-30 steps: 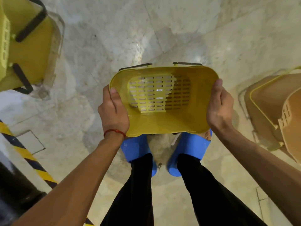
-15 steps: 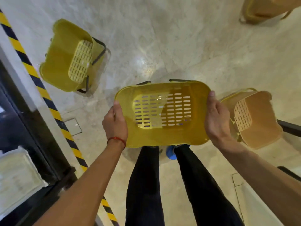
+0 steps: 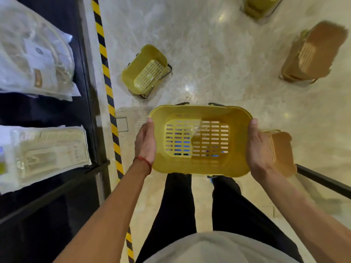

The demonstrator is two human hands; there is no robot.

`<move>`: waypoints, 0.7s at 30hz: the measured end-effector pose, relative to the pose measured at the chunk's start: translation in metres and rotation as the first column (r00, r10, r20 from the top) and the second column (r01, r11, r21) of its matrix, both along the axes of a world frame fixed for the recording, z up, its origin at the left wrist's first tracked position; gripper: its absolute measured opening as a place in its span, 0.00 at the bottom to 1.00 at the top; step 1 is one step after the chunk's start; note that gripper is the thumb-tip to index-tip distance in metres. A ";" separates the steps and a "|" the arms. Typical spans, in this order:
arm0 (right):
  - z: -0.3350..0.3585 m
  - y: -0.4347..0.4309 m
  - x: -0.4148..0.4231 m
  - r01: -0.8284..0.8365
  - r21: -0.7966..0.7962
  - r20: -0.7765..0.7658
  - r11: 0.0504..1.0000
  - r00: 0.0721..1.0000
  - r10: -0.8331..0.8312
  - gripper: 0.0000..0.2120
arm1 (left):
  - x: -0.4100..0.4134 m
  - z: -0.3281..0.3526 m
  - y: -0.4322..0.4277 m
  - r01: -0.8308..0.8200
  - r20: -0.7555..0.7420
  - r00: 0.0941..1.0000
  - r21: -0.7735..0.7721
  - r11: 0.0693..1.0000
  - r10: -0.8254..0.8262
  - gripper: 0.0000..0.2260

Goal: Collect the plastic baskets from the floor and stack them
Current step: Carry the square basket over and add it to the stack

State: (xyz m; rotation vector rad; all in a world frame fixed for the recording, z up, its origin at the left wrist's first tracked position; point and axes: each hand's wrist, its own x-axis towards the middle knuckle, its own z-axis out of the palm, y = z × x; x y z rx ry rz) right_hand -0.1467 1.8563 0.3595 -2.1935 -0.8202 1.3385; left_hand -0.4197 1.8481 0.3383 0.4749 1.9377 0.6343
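A yellow basket [image 3: 235, 164] is held open side up above the floor [image 3: 209, 54], before the legs. Its left end is gripped by the left hand [image 3: 145, 143] and its right end by the right hand [image 3: 256, 147], thumbs laid along the rim, fingers hidden below. A second basket [image 3: 146, 73], yellow, is seen tipped on the floor ahead-left; an orange basket [image 3: 283, 154] is partly hidden behind the right hand. Labels are borne by packets [image 3: 38, 54] on the shelf [image 3: 85, 73] at left, but nothing can be read
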 end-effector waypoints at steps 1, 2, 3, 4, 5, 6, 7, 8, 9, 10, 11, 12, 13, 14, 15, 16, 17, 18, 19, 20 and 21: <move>0.012 0.000 0.000 -0.032 0.012 -0.011 0.999 0.999 0.032 0.29 | 0.000 0.014 -0.007 -0.013 0.001 1.000 0.003 1.000 0.013 0.17; 0.022 0.000 0.000 -0.059 0.026 -0.036 0.998 0.998 0.060 0.28 | 0.000 0.025 -0.015 -0.032 0.001 0.999 0.013 0.999 0.032 0.15; 0.031 0.001 0.001 -0.082 0.038 -0.064 0.996 0.994 0.084 0.27 | 0.002 0.038 -0.022 -0.044 0.003 0.999 0.027 0.999 0.043 0.12; 0.039 0.002 0.002 -0.104 0.044 -0.091 0.994 0.990 0.108 0.27 | 0.004 0.047 -0.030 -0.054 -0.009 0.998 0.042 0.998 0.054 0.13; 0.047 0.004 0.003 -0.130 0.052 -0.115 0.990 0.984 0.135 0.26 | 0.008 0.059 -0.037 -0.081 -0.008 0.997 0.053 0.995 0.081 0.14; 0.054 0.005 0.003 -0.157 0.066 -0.132 0.985 0.978 0.164 0.24 | 0.011 0.069 -0.047 -0.123 -0.001 0.992 0.065 0.990 0.124 0.12; 0.061 0.005 0.005 -0.182 0.082 -0.140 0.980 0.971 0.192 0.23 | 0.015 0.077 -0.056 -0.161 0.014 0.987 0.082 0.984 0.160 0.10; 0.067 0.005 0.007 -0.212 0.095 -0.145 0.973 0.964 0.224 0.21 | 0.020 0.084 -0.066 -0.194 0.030 0.981 0.096 0.976 0.192 0.09; 0.074 0.004 0.009 -0.248 0.102 -0.149 0.963 0.954 0.261 0.20 | 0.025 0.091 -0.077 -0.222 0.034 0.975 0.113 0.968 0.220 0.12; 0.080 0.002 0.011 -0.288 0.107 -0.157 0.952 0.940 0.302 0.19 | 0.029 0.098 -0.090 -0.259 0.037 0.966 0.127 0.957 0.257 0.13; 0.086 0.000 0.013 -0.329 0.107 -0.169 0.938 0.924 0.343 0.19 | 0.034 0.104 -0.103 -0.306 0.042 0.952 0.148 0.940 0.303 0.13; 0.093 -0.002 0.014 -0.376 0.107 -0.180 0.920 0.903 0.390 0.21 | 0.039 0.110 -0.117 -0.350 0.045 0.937 0.157 0.924 0.347 0.12; 0.099 -0.005 0.015 -0.427 0.114 -0.184 0.897 0.878 0.441 0.24 | 0.044 0.118 -0.129 -0.389 0.051 0.921 0.170 0.905 0.387 0.13; 0.106 -0.008 0.013 -0.472 0.119 -0.188 0.873 0.853 0.487 0.28 | 0.050 0.126 -0.142 -0.427 0.046 0.903 0.175 0.887 0.426 0.15; 0.114 -0.012 0.010 -0.506 0.123 -0.191 0.854 0.832 0.520 0.29 | 0.055 0.133 -0.155 -0.459 0.016 0.886 0.176 0.871 0.463 0.17; 0.121 -0.016 0.007 -0.533 0.127 -0.191 0.837 0.814 0.548 0.28 | 0.060 0.138 -0.167 -0.489 -0.038 0.864 0.172 0.855 0.501 0.20; 0.128 -0.021 0.002 -0.564 0.131 -0.184 0.815 0.794 0.579 0.26 | 0.063 0.143 -0.180 -0.526 -0.093 0.834 0.167 0.834 0.544 0.23; 0.135 -0.027 -0.005 -0.600 0.135 -0.172 0.788 0.769 0.615 0.24 | 0.065 0.149 -0.193 -0.576 -0.133 0.792 0.160 0.801 0.596 0.24; 0.140 -0.033 -0.012 -0.635 0.144 -0.157 0.759 0.743 0.651 0.23 | 0.066 0.154 -0.206 -0.629 -0.149 0.746 0.163 0.760 0.649 0.24; 0.146 -0.041 -0.021 -0.667 0.152 -0.140 0.730 0.716 0.684 0.22 | 0.067 0.160 -0.221 -0.674 -0.155 0.702 0.171 0.718 0.696 0.23; 0.150 -0.049 -0.030 -0.695 0.153 -0.126 0.702 0.691 0.712 0.22 | 0.068 0.164 -0.236 -0.715 -0.146 0.659 0.181 0.675 0.738 0.21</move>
